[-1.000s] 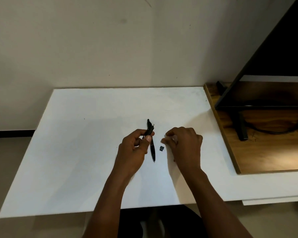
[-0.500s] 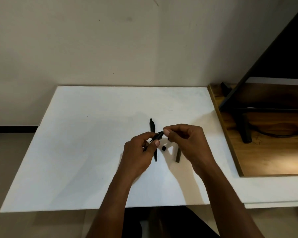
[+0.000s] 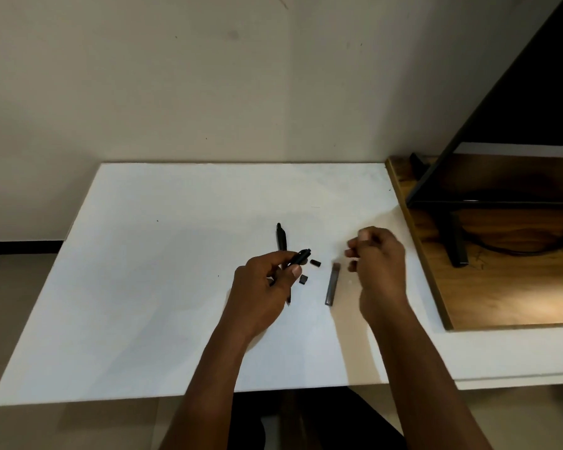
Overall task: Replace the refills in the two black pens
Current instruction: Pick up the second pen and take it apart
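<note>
Pen (image 3: pixel 301 256) pinched, half hidden, in left hand (image 3: pixel 263 287); blurred right hand (image 3: pixel 378 267) curled, contents unclear.

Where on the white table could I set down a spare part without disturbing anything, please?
The broad patch of white table between its left edge and the left hand is bare, as is the far strip beyond the lying pen. It is crowded between it and the right hand: two small black pieces, a grey tube.
</note>
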A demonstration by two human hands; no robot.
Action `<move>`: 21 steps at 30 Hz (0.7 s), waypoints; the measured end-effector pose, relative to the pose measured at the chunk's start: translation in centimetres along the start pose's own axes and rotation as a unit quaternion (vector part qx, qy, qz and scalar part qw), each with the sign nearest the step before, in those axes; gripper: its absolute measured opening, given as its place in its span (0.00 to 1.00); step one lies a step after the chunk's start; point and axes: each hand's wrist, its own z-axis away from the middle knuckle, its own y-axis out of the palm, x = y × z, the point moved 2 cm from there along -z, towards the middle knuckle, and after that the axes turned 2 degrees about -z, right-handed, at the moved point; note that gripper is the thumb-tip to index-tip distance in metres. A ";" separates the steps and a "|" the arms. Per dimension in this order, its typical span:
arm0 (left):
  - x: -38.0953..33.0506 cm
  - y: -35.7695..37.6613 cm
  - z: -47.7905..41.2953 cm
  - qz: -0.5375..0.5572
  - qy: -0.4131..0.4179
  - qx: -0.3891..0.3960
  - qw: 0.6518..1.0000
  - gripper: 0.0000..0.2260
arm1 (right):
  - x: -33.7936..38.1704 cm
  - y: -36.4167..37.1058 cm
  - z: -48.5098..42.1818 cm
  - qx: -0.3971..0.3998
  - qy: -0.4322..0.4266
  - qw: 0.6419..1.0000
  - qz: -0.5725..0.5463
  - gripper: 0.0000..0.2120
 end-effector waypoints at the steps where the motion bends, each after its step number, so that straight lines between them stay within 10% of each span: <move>1: 0.3 -0.3 0.0 -0.001 -0.005 -0.007 1.000 0.09 | 0.2 -0.7 -0.3 -0.046 -0.032 0.998 0.025 0.05; 6: 0.9 -1.0 -0.2 0.004 -0.015 -0.031 0.999 0.08 | 0.7 -1.0 -0.1 -0.015 -0.236 0.941 0.244 0.03; 13: 1.0 -0.9 -0.3 -0.014 -0.013 -0.039 0.999 0.07 | -0.8 1.3 0.7 0.065 -0.231 0.863 0.445 0.05; 21: 1.0 -0.6 -0.2 -0.014 -0.013 -0.029 0.999 0.08 | -1.1 1.3 0.8 0.068 -0.212 0.874 0.433 0.09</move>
